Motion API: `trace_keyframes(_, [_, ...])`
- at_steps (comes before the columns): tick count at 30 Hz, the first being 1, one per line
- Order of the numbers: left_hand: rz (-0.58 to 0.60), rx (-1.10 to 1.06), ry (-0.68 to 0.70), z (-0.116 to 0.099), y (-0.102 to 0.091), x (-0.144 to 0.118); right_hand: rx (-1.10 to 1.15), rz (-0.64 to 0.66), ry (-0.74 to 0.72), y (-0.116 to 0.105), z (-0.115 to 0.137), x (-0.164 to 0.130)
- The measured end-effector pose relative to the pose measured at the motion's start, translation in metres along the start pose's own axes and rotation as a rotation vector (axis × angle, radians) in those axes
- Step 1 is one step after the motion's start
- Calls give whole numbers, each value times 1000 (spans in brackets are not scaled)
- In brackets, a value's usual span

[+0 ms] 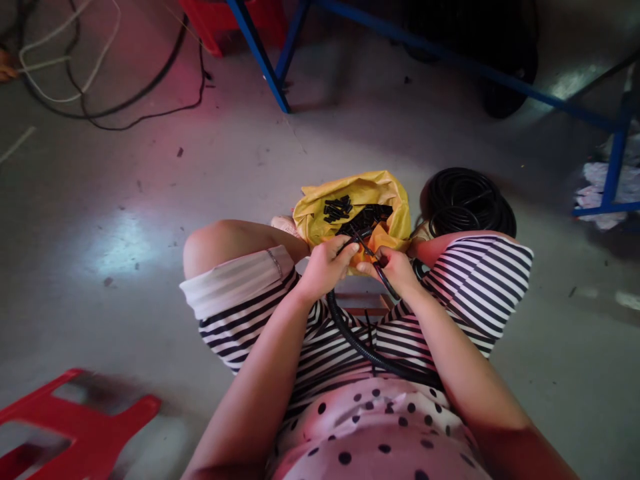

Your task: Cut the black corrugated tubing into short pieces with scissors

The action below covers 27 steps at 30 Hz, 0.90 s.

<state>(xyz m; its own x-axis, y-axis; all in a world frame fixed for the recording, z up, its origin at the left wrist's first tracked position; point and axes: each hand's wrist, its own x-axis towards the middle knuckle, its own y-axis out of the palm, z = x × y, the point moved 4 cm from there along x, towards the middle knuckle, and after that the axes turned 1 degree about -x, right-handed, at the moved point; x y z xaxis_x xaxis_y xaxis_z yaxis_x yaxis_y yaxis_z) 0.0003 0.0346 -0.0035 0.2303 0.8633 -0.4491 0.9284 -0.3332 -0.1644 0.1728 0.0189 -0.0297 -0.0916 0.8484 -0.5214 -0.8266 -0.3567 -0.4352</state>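
Note:
My left hand [327, 263] is closed around a black corrugated tube [345, 331], which loops back across my lap. In my right hand [395, 267] is a pair of dark scissors [364, 244], its blades spread near the tube's end in front of my left fingers. Both hands hover over the near rim of a yellow bag [320, 230] standing between my feet. Inside the bag lie many short black tube pieces [337, 209]. Whether the blades touch the tube I cannot tell.
A coil of black tubing [467, 200] lies on the floor beyond my right knee. Blue metal legs [280, 87] of a frame stand ahead. Red plastic stools [90, 427] are at lower left and at the top. Loose cables [145, 90] curl at upper left.

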Motion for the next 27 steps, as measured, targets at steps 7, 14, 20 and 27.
trace_keyframes(7, [90, 264, 94, 2, 1, 3, 83, 166, -30, 4, -1, -2])
trace_keyframes(14, [170, 332, 153, 6, 1, 4, 27, 267, -23, 4, 3, -3])
trace_keyframes(20, [176, 362, 122, 8, -2, 4, -64, 204, 11, 2, 0, -2])
trace_keyframes(27, [136, 356, 128, 7, -3, 4, -91, 163, -2, 3, -5, 0])
